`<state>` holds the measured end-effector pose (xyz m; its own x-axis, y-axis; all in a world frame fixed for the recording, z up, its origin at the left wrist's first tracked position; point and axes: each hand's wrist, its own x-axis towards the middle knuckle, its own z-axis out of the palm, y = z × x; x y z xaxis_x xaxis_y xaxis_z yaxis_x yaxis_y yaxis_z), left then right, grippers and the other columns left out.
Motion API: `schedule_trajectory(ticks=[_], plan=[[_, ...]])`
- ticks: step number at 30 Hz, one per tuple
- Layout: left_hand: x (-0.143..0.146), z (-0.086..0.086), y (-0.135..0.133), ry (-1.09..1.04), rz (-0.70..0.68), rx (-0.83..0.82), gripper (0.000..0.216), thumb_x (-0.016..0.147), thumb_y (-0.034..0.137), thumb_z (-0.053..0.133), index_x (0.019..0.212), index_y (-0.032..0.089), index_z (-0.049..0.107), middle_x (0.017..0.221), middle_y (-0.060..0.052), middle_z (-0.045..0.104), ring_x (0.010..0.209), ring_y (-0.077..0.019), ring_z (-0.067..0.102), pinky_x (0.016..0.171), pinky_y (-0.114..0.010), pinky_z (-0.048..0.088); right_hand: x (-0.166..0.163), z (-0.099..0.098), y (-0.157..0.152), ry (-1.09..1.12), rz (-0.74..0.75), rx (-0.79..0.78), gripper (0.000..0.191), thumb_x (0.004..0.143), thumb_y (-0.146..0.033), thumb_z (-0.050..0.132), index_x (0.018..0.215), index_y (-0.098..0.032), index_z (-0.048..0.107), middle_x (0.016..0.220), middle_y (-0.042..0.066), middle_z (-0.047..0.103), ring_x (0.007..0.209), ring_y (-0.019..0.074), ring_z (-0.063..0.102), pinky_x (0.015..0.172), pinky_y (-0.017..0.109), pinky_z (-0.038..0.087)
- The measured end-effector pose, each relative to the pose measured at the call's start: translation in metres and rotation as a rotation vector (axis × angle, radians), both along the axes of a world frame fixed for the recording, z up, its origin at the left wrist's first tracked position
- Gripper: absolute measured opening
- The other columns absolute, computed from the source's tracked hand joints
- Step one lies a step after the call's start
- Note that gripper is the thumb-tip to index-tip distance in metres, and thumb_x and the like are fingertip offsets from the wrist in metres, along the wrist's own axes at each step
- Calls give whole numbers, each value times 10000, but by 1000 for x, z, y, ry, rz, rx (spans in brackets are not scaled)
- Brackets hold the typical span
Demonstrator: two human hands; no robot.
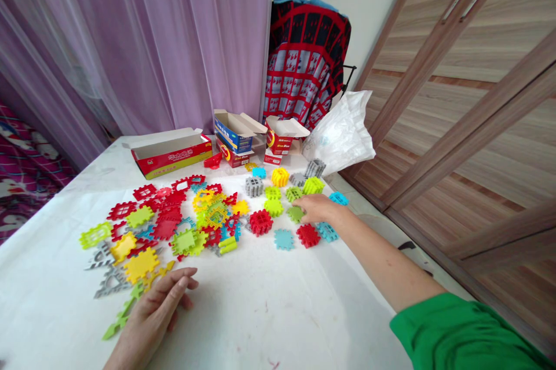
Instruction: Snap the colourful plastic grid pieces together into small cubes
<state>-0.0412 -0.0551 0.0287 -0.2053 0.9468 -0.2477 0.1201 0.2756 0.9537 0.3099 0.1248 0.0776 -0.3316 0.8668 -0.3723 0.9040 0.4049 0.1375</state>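
Note:
My right hand reaches out over a group of small assembled cubes and its fingers close on a green block piece. Red cubes and a red one lie just beside it, with a blue piece between them. My left hand rests flat on the white table near the front edge, fingers stretched out and holding nothing. It lies next to a pile of flat interlocking plastic pieces in red, yellow, green and grey. A yellow piece is the nearest to its fingertips.
Open cardboard boxes stand at the back: a long red one, a blue one and a small red one. A white plastic bag lies at the table's right corner. Behind are purple curtains, a patterned blanket and wooden wardrobe doors.

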Motion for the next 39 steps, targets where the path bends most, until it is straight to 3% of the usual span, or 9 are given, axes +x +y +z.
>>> schedule_trajectory(ticks=[17,21,26,33,39], plan=[[-2,-6,2,-24,-5,5,671,519,768,690,907,222,730,761,-51,706,542,-154,577,357,-209,409,-1,-1,0,11,-18,11,557,706,-290,688,1257,-253,613,1055,52,720,957,246,657,676,266,445],[0,-2,0,-18,-7,7,679,514,777,685,899,219,729,758,-49,702,546,-151,575,364,-208,408,4,7,1,59,-30,28,554,702,-296,699,1248,-260,615,1054,37,719,947,238,660,673,261,439],[-2,-6,-1,-15,-10,15,666,557,759,677,938,215,716,791,-47,701,549,-142,568,365,-201,397,3,23,-5,138,-26,101,410,775,-243,624,1183,-265,654,1046,15,728,950,212,658,691,251,425],[-1,-9,0,-82,16,22,686,538,760,686,928,196,697,766,-36,673,532,-135,563,358,-200,372,-47,29,-31,321,145,236,257,851,-243,566,1064,-235,710,1023,35,721,953,200,639,776,268,422],[-1,-6,0,-142,48,38,657,573,727,677,937,180,685,777,-25,651,531,-112,556,366,-184,351,-104,19,-53,431,291,209,223,884,-264,542,1030,-249,709,1017,37,707,963,185,621,787,271,421]])
